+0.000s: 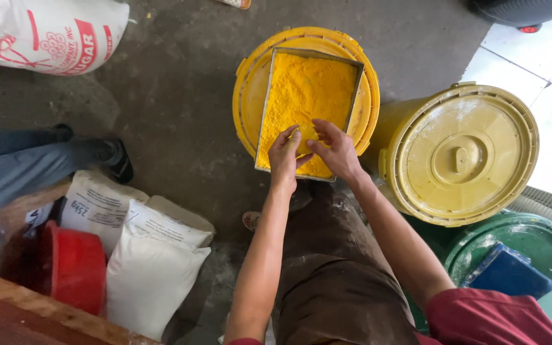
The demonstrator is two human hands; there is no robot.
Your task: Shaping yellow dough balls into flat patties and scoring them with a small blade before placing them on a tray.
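While the metal tray (pixel 276 96) of yellow powder (pixel 305 89) is rested lengthwise, near to far, on a yellow bucket (pixel 247 89), powder at its near end is pinched by left hand (pixel 284 156) and right hand (pixel 335 148), held equally close.

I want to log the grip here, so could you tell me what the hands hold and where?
Both the left hand and the right hand pinch yellow powder at the near end of the metal tray.

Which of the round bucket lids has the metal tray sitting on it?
The bright yellow lid under the hands; the paler yellow one and green one carry no tray.
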